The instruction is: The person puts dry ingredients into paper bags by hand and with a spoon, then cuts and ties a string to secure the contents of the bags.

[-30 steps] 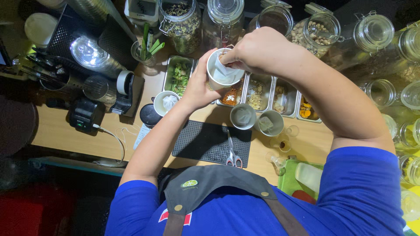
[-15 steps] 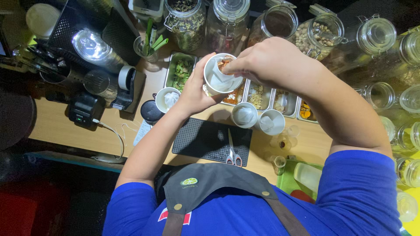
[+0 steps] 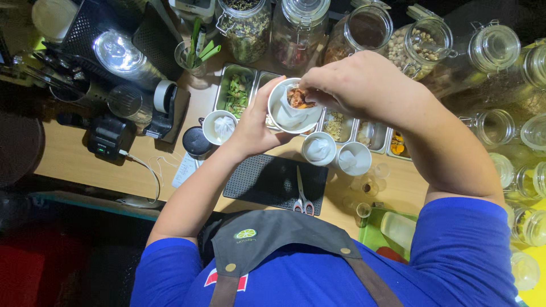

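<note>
Both bare forearms reach away from the body and meet far ahead of the chest. The left hand (image 3: 253,128) is raised, palm turned right, fingers (image 3: 267,94) curled in a cupping grip. The right hand (image 3: 355,85) arches over from the right, knuckles up, wrist bent, its fingertips pinched together and pointing down-left beside the left hand.

A drinks or tea shop counter: clip-top ingredient jars (image 3: 424,40), steel topping trays (image 3: 236,88), receipt printer (image 3: 108,139), apron (image 3: 273,239).
</note>
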